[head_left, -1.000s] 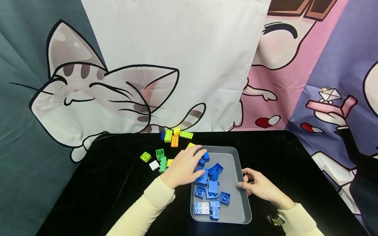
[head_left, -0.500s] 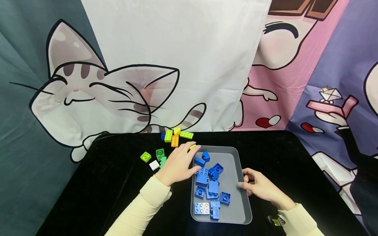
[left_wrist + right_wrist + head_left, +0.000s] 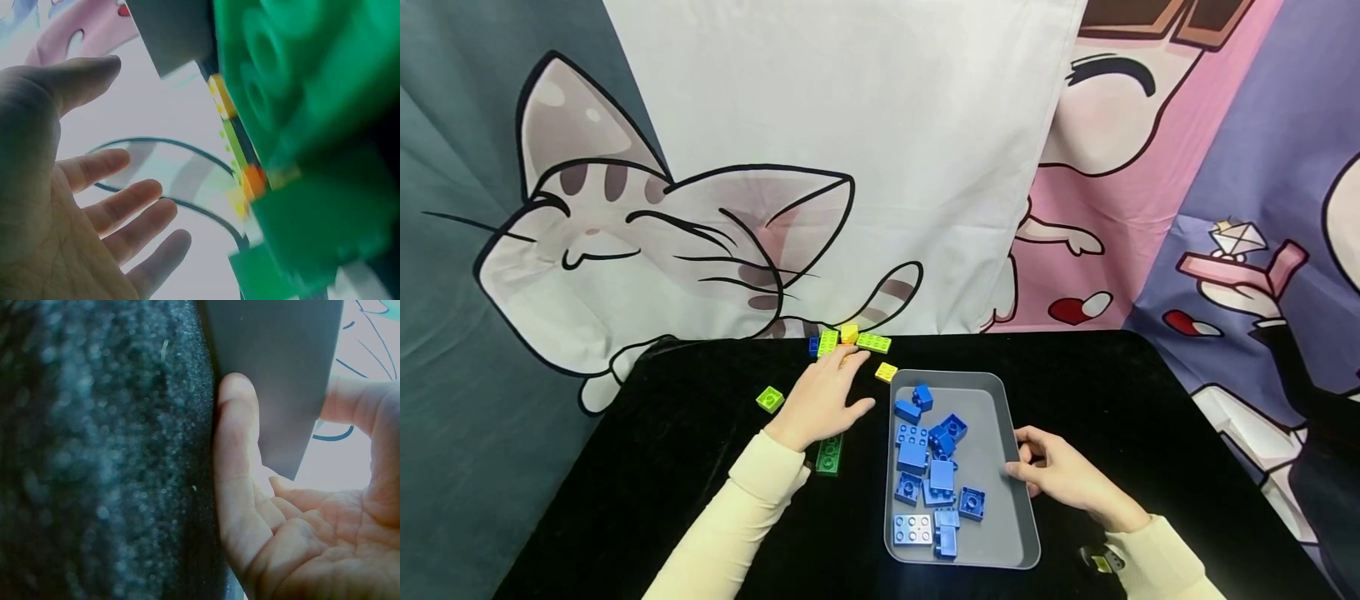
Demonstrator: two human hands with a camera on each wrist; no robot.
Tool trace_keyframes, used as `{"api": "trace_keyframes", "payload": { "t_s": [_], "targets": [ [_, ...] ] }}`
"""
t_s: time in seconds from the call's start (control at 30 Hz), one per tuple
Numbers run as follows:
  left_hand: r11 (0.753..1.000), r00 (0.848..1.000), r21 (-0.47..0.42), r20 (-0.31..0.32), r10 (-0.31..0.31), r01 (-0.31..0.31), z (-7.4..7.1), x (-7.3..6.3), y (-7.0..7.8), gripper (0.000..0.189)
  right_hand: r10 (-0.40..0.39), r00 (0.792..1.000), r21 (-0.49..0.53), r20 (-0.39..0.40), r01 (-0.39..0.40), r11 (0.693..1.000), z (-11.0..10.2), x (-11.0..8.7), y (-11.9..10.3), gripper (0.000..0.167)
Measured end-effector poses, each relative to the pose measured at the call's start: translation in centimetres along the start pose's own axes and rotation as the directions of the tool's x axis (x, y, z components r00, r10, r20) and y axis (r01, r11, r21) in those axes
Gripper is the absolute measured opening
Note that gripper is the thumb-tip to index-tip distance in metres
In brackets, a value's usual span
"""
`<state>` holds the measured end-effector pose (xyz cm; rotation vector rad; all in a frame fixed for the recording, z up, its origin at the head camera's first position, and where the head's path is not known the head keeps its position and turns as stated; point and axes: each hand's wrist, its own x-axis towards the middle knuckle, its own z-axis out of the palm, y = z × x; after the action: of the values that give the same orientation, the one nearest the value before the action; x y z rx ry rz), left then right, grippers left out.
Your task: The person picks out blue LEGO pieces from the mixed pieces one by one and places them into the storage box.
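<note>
My left hand (image 3: 816, 396) is over the loose bricks left of the tray, fingers extended and nothing held. In the left wrist view, that palm (image 3: 81, 237) shows bare, with large green bricks (image 3: 325, 219) close beside it. A green brick (image 3: 829, 457) pokes out below the hand, which hides others in the head view. My right hand (image 3: 1063, 475) holds the grey tray (image 3: 992, 533) at its right rim. The right wrist view has its fingers (image 3: 236, 412) against the tray's outer wall (image 3: 287, 375) and the thumb at the rim. Several blue bricks (image 3: 913, 457) lie in the tray's left half.
Beyond the left hand sit a lime brick (image 3: 874, 342), a yellow brick (image 3: 849, 333) and a small blue brick (image 3: 814, 347). Another yellow brick (image 3: 886, 372) lies by the tray's far left corner. A green-yellow brick (image 3: 770, 399) is farther left on the black table (image 3: 700, 467).
The left hand has moved left, away from the tray's left side, and now covers the white and some green bricks. The right hand and the tray have stayed put.
</note>
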<state>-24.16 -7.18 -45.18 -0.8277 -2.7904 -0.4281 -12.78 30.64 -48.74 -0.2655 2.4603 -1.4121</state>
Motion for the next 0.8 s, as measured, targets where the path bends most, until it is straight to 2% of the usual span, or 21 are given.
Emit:
{"api": "trace_keyframes", "payload": {
  "t_s": [0.4, 0.6, 0.8],
  "targets": [
    [0.997, 0.995, 0.058, 0.084, -0.048, 0.044, -0.8, 1.2, -4.7, 0.071, 0.006, 1.0, 0.001, 0.001, -0.006, 1.0, 0.0, 0.0, -0.1, 0.046],
    [0.994, 0.983, 0.062, 0.156, -0.1, 0.092, -0.8, 2.1, -6.8, 0.065, -0.003, 1.0, 0.01, 0.0, 0.003, 1.0, 0.1, -0.1, -0.4, 0.045],
    [0.989, 0.966, 0.044, 0.213, -0.149, 0.143, -0.9, 3.0, -8.2, 0.064, -0.027, 1.0, 0.028, 0.004, 0.027, 0.999, 0.0, -0.2, -0.6, 0.046]
  ]
}}
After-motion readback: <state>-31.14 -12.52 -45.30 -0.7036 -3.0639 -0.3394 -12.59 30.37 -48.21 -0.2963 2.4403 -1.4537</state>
